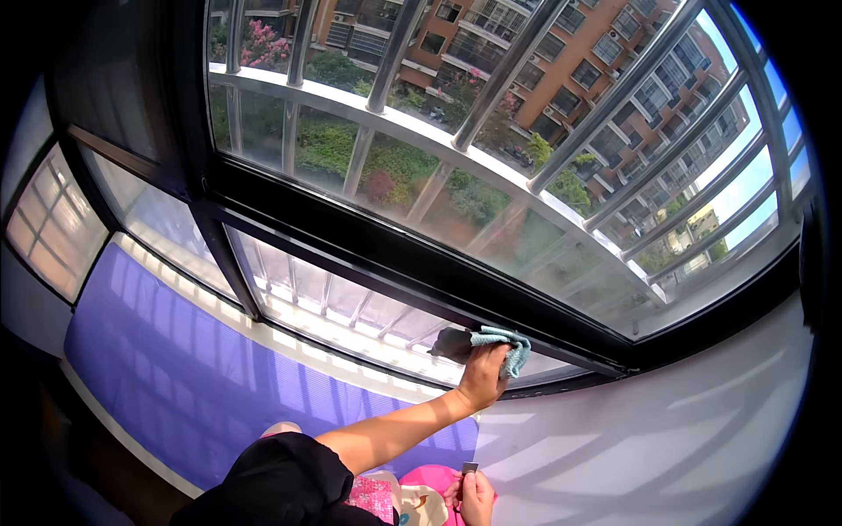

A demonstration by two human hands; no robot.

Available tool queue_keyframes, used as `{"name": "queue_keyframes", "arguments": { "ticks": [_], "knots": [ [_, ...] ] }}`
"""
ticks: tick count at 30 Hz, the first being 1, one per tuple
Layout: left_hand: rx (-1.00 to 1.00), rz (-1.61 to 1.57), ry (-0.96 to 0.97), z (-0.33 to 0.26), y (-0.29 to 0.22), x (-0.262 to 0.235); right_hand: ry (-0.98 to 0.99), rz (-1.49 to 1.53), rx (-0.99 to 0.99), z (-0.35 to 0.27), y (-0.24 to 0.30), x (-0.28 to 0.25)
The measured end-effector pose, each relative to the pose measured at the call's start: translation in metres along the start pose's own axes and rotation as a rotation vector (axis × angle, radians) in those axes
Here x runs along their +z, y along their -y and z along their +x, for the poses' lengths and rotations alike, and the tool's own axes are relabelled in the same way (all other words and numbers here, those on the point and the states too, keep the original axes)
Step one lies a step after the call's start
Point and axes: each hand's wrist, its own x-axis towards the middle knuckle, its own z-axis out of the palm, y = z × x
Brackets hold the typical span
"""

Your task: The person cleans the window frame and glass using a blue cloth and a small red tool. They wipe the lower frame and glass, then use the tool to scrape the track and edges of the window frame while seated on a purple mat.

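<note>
My left arm, in a black sleeve (pixel 272 478), stretches across to the lower window pane. My left hand (pixel 484 377) is closed on a folded pale teal cloth (pixel 511 349), which lies against the glass just below the black window rail (pixel 438 285). Left of the cloth is a dark grey patch (pixel 451 344); whether it is a reflection or part of a cloth I cannot tell. Low in the picture, my right hand (pixel 476 501) pinches a small flat grey piece (pixel 470 467) between thumb and fingers. Bright pink fabric (pixel 430 478) shows beside that hand.
A purple mat (pixel 237 368) covers the ledge along the window, striped with bar shadows. Outside the glass, metal bars (pixel 386 57) form a cage, with shrubs and brick-coloured buildings beyond. A white wall (pixel 667 421) closes the right side.
</note>
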Motion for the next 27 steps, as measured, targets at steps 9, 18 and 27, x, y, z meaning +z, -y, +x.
{"name": "queue_keyframes", "arguments": {
  "ticks": [9,18,27],
  "knots": [
    [-1.147,-1.017,0.533,-0.009,-0.005,-0.059,0.048,0.411,-0.207,0.014,0.013,-0.013],
    [-1.524,-1.239,0.744,-0.026,-0.02,-0.169,0.009,0.83,-0.022,0.079,0.006,0.024],
    [-1.192,-0.554,1.305,-0.06,-0.069,-0.161,0.38,0.635,0.095,0.087,-0.028,0.066]
  ]
}}
